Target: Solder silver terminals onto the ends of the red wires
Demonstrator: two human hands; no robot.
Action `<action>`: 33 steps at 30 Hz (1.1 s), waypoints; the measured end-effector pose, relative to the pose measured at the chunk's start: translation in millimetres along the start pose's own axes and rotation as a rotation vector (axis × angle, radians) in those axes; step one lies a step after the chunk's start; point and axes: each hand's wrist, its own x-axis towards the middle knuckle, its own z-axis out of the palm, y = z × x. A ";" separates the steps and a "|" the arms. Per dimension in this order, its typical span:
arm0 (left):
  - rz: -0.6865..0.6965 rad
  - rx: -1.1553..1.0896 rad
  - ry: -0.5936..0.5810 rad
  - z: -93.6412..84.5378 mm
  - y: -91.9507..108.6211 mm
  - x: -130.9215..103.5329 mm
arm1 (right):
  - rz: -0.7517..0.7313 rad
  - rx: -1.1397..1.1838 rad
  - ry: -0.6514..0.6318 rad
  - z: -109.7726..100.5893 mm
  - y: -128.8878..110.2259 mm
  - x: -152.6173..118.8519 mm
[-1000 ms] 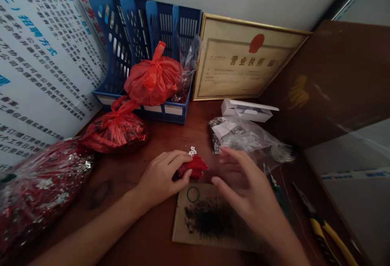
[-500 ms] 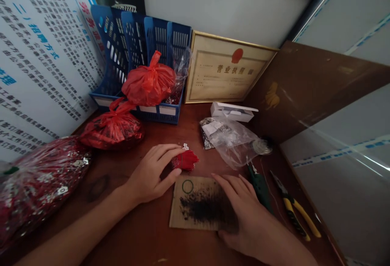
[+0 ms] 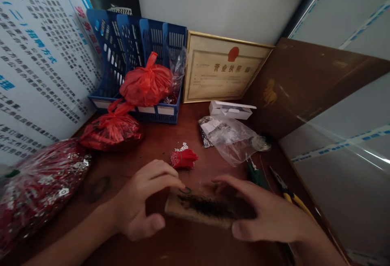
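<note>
A scorched wooden board (image 3: 201,208) with a green ring mark lies between my two hands, tilted and slightly blurred. My right hand (image 3: 258,209) grips its right end, fingers behind and thumb at the near edge. Around the left end my left hand (image 3: 149,201) curves with thumb and fingers apart; its fingertips are close to the far left corner, and whether they touch is unclear. Just beyond the board, a bundle of red strands (image 3: 184,158) with small white metal pieces rests on the brown table (image 3: 152,140).
Red bags (image 3: 111,129) and a large clear bag (image 3: 45,192) of parts sit left. A blue file rack (image 3: 158,113) and framed certificate (image 3: 225,70) stand behind. At right are a plastic bag (image 3: 231,136), white box (image 3: 233,110), green-handled tool (image 3: 257,176) and pliers (image 3: 286,188).
My left hand has left the red bundle and moved nearer to the board's left end. The board has tilted, and my right hand has shifted right with its grip on it.
</note>
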 end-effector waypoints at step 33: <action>-0.502 0.487 -0.100 6.7 17.5 -8.7 | -0.104 -0.714 0.392 69.1 50.7 -5.2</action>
